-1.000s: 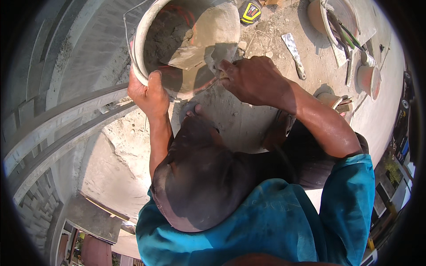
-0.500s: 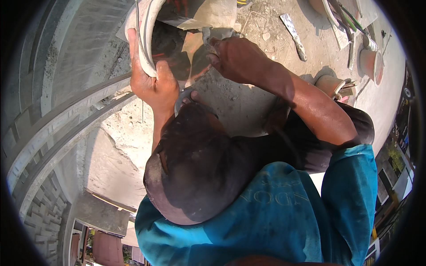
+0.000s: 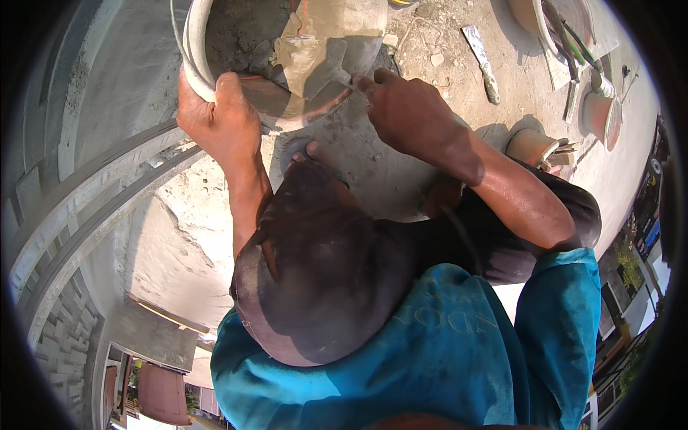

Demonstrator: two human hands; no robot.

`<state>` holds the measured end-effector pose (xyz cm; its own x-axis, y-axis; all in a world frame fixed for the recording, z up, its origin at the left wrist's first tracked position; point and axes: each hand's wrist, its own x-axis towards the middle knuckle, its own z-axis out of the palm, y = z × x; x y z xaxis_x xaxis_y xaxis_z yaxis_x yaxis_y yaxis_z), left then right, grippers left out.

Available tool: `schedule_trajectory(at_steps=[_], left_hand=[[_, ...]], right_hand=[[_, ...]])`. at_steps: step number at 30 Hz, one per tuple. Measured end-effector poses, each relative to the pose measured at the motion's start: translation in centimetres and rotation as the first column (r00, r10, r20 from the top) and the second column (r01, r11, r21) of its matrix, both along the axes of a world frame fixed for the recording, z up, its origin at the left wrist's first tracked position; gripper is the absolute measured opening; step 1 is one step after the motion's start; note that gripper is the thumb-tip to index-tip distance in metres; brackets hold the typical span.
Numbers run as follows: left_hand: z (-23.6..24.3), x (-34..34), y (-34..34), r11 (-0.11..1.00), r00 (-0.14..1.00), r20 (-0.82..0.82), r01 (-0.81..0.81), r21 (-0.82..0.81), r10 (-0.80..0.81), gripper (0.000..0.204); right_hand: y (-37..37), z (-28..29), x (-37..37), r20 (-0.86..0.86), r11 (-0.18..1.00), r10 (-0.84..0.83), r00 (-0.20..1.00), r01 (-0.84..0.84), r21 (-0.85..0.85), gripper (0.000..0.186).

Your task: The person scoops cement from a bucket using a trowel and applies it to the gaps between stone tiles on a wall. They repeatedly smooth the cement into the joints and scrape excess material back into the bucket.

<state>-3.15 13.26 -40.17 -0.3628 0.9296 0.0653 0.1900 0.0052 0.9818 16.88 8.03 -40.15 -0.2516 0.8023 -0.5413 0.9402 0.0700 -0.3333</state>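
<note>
My left hand (image 3: 223, 118) is closed on the pale rim of a bucket (image 3: 197, 46) at the upper left. Inside the bucket lies wet grey-brown mortar, partly sunlit. My right hand (image 3: 416, 118) is closed, its fingers curled round the handle end of a trowel (image 3: 326, 68). The flat blade reaches over the near side of the bucket into the mortar; most of the handle is hidden by my fingers. Just below the bucket, my toes (image 3: 313, 148) show in a grey sandal, in front of my dark-trousered knee (image 3: 322, 279).
A mortar-smeared scraper (image 3: 481, 64) lies on the dusty floor beyond my right hand. Small buckets (image 3: 530, 145) stand to the right, with a larger bucket (image 3: 529, 16) holding tools at the upper right. Along the left runs a curved-looking ledge (image 3: 100, 190) beside the wall.
The bucket has tipped toward me, showing more of its inside. My left hand has shifted left with its rim, and my right hand has moved slightly right and nearer.
</note>
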Motion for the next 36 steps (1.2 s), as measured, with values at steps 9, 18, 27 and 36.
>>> schedule_trajectory(at_steps=[9, 18, 27, 36], left_hand=[[-0.5, -0.3, -0.9, 0.999, 0.991, -0.130, 0.036, -0.002, -0.036, 0.048], [-0.4, 0.5, -0.5, 0.995, 0.978, -0.186, 0.095, 0.017, -0.090, 0.041], [-0.7, 0.8, -0.5, 0.993, 0.989, -0.135, 0.077, 0.094, -0.064, 0.044], [-1.4, -1.7, 1.1, 0.994, 0.997, -0.006, 0.082, 0.072, -0.082, 0.041]], right_hand=[[4.9, -0.2, 1.7, -0.192, 0.977, 0.177, 0.965, -0.147, 0.157, 0.045], [5.2, 1.4, -1.1, 0.101, 0.972, 0.190, 0.977, -0.201, 0.124, 0.038], [2.9, 1.7, -0.4, 0.114, 0.972, 0.222, 0.968, -0.229, 0.059, 0.021], [5.5, 3.0, 5.3, 0.417, 0.831, 0.109, 0.902, -0.313, 0.460, 0.024]])
